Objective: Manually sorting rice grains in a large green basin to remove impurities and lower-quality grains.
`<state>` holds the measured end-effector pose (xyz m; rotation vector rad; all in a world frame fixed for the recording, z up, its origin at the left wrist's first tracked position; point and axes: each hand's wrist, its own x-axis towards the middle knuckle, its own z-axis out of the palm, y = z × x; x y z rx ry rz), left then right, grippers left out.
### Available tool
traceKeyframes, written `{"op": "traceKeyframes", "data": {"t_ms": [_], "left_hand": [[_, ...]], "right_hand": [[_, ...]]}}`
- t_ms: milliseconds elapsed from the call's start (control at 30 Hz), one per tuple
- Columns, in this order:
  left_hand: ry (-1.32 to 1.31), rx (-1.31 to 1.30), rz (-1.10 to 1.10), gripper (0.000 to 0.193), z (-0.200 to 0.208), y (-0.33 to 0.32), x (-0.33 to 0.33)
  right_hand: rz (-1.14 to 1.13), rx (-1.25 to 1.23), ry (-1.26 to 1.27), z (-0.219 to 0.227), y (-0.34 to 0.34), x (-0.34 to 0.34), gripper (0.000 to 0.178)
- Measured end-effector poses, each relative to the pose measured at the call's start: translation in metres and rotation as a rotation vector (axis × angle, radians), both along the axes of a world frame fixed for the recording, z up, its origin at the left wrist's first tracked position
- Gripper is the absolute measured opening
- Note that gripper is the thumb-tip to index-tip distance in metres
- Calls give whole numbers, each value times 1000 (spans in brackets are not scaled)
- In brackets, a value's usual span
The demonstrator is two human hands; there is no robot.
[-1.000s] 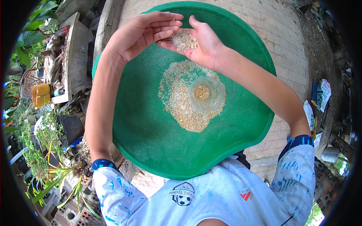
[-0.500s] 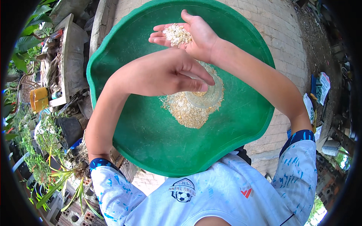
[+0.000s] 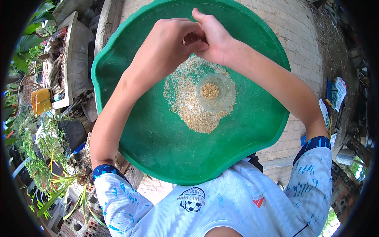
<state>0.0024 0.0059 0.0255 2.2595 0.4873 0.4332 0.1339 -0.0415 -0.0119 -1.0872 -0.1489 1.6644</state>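
While you looked down past your white and blue shirt (image 3: 221, 209), a big green tray (image 3: 158, 146) sat right in front of your chest, its wavy rim nearest you. Near its middle lay a loose pile of husked grain (image 3: 189, 106), and a small clear cup (image 3: 216, 92) stood in that pile with a little of the same grain in its bottom. Just beyond the cup, above the far half of the tray, your left hand (image 3: 166, 47) was curled with its fingertips pinched against your right hand (image 3: 213, 35), which was cupped; whether grain lay inside it could not be told. Off to your left stood a concrete planter (image 3: 75, 59) and green plants (image 3: 35, 154).
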Motion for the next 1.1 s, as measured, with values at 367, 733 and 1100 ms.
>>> {"op": "traceKeyframes", "data": {"t_ms": [367,733,1100], "left_hand": [[-65,132,60,16,-15,1,4],[-91,-874,49,17,-7,50,-13],[-139,-1038,-45,18,2,48,-12]], "right_hand": [[-61,15,4,-4,3,-2,55],[8,157,182,-2,4,1,53],[36,150,117,8,2,1,59]]}}
